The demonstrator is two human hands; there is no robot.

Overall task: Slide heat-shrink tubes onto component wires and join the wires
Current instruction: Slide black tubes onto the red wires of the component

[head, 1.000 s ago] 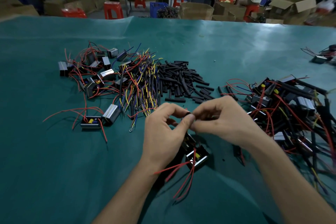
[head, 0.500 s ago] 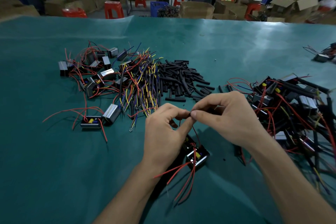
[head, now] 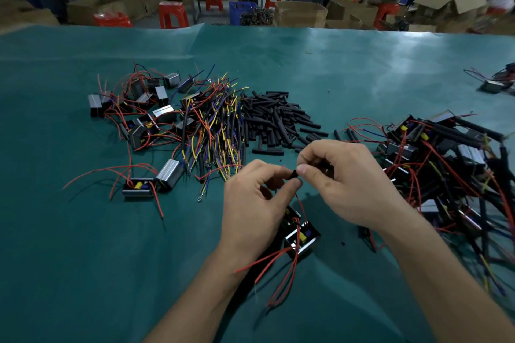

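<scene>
Black heat-shrink tube [head: 293, 174], short and matte, pinched between left hand [head: 255, 211] and right hand [head: 345, 181] fingertips.

The right hand [head: 348, 184] now sits a little higher and farther from the body than before. Its thumb and finger pinch a short black tube [head: 294, 174], which shows more clearly between the two hands. The left hand [head: 256, 203] meets it there, its fingertips now touching the tube's end.
</scene>
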